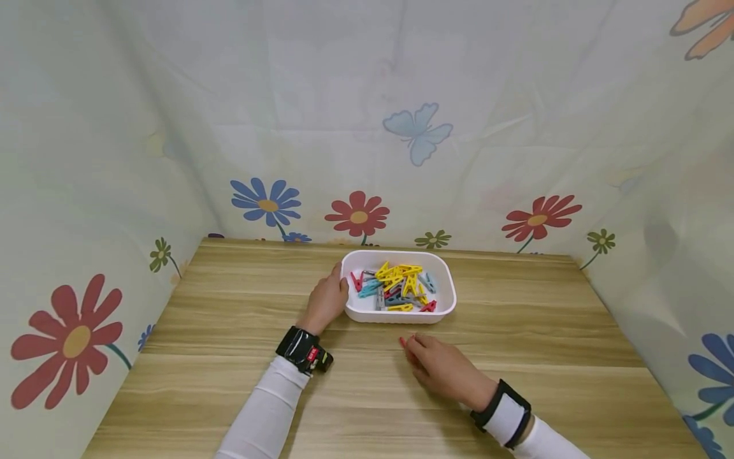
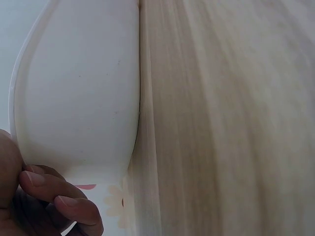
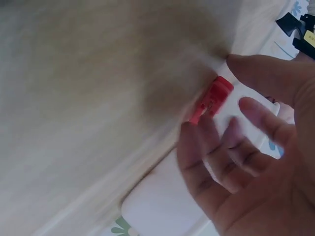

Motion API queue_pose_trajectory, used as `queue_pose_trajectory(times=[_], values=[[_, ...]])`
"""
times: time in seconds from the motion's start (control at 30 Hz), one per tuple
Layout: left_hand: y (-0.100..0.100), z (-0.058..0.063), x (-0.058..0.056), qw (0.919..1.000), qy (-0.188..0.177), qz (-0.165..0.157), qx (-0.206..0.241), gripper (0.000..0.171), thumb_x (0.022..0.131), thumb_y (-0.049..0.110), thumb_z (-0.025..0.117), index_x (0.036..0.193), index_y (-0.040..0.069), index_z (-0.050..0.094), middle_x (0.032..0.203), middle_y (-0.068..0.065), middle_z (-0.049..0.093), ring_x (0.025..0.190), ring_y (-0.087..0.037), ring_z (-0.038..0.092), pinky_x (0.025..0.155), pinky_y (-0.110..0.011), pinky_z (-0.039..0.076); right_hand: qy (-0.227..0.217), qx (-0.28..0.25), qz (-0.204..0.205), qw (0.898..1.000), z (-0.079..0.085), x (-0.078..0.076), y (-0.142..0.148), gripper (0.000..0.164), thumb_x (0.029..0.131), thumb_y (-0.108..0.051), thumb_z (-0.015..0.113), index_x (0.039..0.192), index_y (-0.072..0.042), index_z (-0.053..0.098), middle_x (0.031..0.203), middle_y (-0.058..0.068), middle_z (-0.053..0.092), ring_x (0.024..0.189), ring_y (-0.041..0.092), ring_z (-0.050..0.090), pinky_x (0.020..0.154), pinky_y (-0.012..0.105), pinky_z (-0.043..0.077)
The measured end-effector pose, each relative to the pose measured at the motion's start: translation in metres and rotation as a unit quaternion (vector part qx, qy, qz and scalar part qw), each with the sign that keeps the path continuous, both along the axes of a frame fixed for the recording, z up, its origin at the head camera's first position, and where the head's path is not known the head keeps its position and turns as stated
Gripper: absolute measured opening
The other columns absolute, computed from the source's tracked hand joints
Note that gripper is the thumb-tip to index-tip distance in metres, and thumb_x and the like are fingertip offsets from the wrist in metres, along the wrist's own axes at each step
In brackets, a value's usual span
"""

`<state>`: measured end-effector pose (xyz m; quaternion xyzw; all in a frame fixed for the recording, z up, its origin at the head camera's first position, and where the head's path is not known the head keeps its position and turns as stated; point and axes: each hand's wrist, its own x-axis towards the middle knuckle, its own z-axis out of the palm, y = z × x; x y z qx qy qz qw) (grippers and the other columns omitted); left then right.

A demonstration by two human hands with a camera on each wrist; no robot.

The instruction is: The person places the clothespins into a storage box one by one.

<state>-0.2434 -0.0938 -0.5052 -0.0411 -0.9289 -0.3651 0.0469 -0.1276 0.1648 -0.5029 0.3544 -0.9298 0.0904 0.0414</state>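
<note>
A white plastic basin stands on the table, holding several yellow, blue, grey and red clothespins. At its left end my left hand grips the wall, with curled fingers against the outside in the left wrist view. In front of the basin my right hand is low over the table. A red clothespin is at its fingertips, between the index finger and the thumb; the thumb appears apart from it. In the head view most of this clothespin is hidden by the hand.
The wood-grain table reaches back to a pale curtain printed with flowers and a butterfly. The curtain also hangs along both sides. A black strap with a small device is on the left wrist, and another strap on the right.
</note>
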Motion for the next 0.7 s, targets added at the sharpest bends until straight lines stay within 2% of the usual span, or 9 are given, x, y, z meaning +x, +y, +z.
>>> queue_pose_trajectory(times=[0.07,0.13,0.2,0.4,0.6,0.7], values=[[0.0001,0.0002,0.0004,1.0,0.0,0.001,0.002,0.053,0.104,0.022,0.043,0.151,-0.001,0.033,0.134,-0.025,0.059,0.099,-0.03,0.068,0.083,-0.048,0.055,0.004,0.013,-0.001,1.0,0.0003,0.0,-0.0005,0.036,0.087,-0.018,0.073,0.121,-0.014,0.063,0.102,-0.001,0.056,0.089,0.013,0.056,0.07,0.032,0.051],[0.0003,0.0006,0.0008,1.0,-0.002,0.002,0.003,0.054,0.104,0.022,0.043,0.151,-0.001,0.032,0.135,-0.025,0.058,0.1,-0.03,0.067,0.084,-0.048,0.055,0.008,0.029,0.01,0.999,0.0012,0.0001,-0.0009,0.043,0.089,-0.019,0.07,0.131,-0.014,0.061,0.114,0.004,0.058,0.101,0.018,0.057,0.08,0.037,0.054],[0.0001,0.0009,0.0012,1.0,-0.001,0.003,0.003,0.054,0.104,0.022,0.043,0.151,-0.001,0.033,0.135,-0.025,0.059,0.102,-0.031,0.068,0.085,-0.049,0.055,0.013,0.034,0.023,0.999,0.0018,0.0004,-0.0014,0.036,0.092,-0.019,0.068,0.127,-0.015,0.064,0.118,0.005,0.061,0.105,0.021,0.058,0.085,0.039,0.054],[0.0002,0.0007,0.0015,1.0,0.0,0.001,0.001,0.054,0.104,0.022,0.043,0.151,-0.002,0.033,0.134,-0.026,0.059,0.102,-0.032,0.067,0.083,-0.048,0.055,0.015,0.003,0.043,0.999,0.0014,0.0018,-0.0039,0.013,0.092,-0.013,0.068,0.104,-0.011,0.069,0.097,0.0,0.062,0.091,0.015,0.059,0.079,0.033,0.054],[0.0002,0.0007,0.0009,1.0,-0.009,-0.001,0.005,0.054,0.104,0.023,0.043,0.152,-0.001,0.031,0.137,-0.025,0.057,0.094,-0.027,0.066,0.072,-0.039,0.053,0.001,-0.004,0.051,0.999,0.0024,0.0028,-0.004,0.01,0.09,-0.01,0.069,0.1,-0.01,0.068,0.087,-0.003,0.057,0.079,0.01,0.055,0.07,0.028,0.051],[-0.0003,0.0008,0.0009,0.9999,-0.009,-0.002,0.007,0.055,0.104,0.023,0.043,0.152,-0.002,0.031,0.137,-0.025,0.057,0.094,-0.027,0.066,0.071,-0.039,0.052,-0.009,0.005,0.047,0.999,0.0052,0.0034,-0.0038,0.008,0.089,-0.01,0.068,0.097,-0.013,0.068,0.084,-0.005,0.055,0.075,0.007,0.051,0.067,0.025,0.048]])
